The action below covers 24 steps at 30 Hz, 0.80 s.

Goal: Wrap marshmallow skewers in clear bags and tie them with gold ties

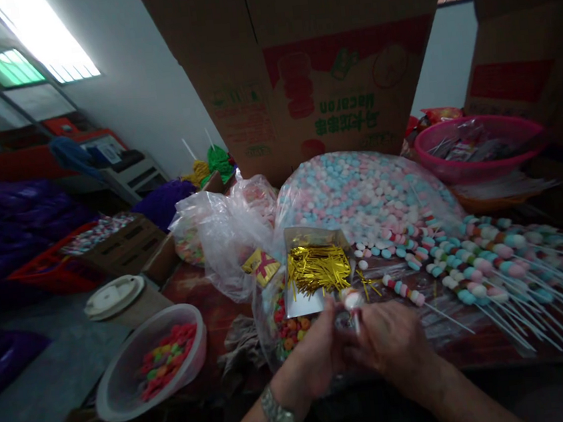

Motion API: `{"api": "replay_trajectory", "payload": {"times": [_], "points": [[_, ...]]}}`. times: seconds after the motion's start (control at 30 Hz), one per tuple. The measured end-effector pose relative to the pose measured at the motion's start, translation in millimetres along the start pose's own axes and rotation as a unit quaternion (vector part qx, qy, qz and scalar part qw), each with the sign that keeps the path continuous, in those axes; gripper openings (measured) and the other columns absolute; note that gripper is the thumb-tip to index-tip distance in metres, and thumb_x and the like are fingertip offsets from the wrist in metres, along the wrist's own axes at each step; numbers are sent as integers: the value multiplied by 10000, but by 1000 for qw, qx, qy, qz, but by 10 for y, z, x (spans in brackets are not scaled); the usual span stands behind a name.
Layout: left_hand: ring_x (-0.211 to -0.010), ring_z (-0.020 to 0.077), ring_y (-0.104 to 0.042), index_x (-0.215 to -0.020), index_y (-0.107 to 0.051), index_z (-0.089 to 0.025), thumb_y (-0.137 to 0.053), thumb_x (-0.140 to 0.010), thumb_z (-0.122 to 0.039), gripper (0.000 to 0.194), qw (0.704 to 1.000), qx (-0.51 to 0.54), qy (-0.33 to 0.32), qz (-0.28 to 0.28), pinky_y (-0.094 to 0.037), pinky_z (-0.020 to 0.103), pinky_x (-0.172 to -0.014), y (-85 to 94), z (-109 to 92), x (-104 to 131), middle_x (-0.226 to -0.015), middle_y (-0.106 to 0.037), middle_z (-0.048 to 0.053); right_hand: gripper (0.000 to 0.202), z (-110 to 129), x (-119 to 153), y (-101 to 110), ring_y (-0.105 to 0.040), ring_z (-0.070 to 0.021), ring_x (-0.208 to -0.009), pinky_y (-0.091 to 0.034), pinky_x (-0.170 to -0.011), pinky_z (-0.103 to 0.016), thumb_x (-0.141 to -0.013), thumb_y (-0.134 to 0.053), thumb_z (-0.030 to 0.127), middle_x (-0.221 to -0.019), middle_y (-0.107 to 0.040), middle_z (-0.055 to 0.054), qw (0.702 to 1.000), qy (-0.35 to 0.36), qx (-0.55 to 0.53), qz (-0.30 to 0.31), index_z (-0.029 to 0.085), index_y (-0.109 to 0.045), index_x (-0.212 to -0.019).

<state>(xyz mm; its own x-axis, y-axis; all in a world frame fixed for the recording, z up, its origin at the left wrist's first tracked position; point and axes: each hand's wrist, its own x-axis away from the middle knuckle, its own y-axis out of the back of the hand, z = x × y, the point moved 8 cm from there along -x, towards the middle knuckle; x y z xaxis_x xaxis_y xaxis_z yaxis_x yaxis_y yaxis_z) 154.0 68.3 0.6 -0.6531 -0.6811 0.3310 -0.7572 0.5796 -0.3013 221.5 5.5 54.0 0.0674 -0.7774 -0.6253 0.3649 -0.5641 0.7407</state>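
Both hands meet in front of me around a marshmallow skewer (352, 299), whose pale top pokes up above the fingers; its lower part is hidden. My left hand (310, 354), with a watch on the wrist, is closed at its left side. From the right, my right hand (395, 334) curls its fingers round it. Just beyond them, gold twist ties (320, 267) fill a small open box (305, 304). A few loose gold ties (367, 287) lie beside that box. One more marshmallow skewer (404, 290) rests right of my hands.
Behind the ties lies a large bag of pastel marshmallows (350, 190). Many finished skewers (493, 262) are piled at right, below a pink basin (480, 143). At left stand a plastic bowl (109, 390) of colourful ring candies and a lidded tub (130, 304). A cardboard box (340, 3) rises behind.
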Motion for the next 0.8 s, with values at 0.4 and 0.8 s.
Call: {"api": "replay_trajectory", "payload": {"times": [0.4,0.8], "points": [[-1010,205,-576,-1019,-658,-182,-468,-839,-471,389,991,-117,-64,-20,-384,365,-982,90,17,174,-1033,-668,68,263,-178,134,-386,-458,-110,-530,-337,-507,-226,-829,-454,375,-567,-518,25,807,-342,-479,55,194,-471,-640],[-548,122,-514,-699,-618,-157,-491,-829,-362,274,859,-467,-207,9,-397,222,-530,-482,-18,-91,-596,-586,7,275,-679,411,-94,-568,-204,-789,-461,-711,-321,-734,-612,442,-840,-594,-42,803,-404,-439,-11,243,-548,-913]]}}
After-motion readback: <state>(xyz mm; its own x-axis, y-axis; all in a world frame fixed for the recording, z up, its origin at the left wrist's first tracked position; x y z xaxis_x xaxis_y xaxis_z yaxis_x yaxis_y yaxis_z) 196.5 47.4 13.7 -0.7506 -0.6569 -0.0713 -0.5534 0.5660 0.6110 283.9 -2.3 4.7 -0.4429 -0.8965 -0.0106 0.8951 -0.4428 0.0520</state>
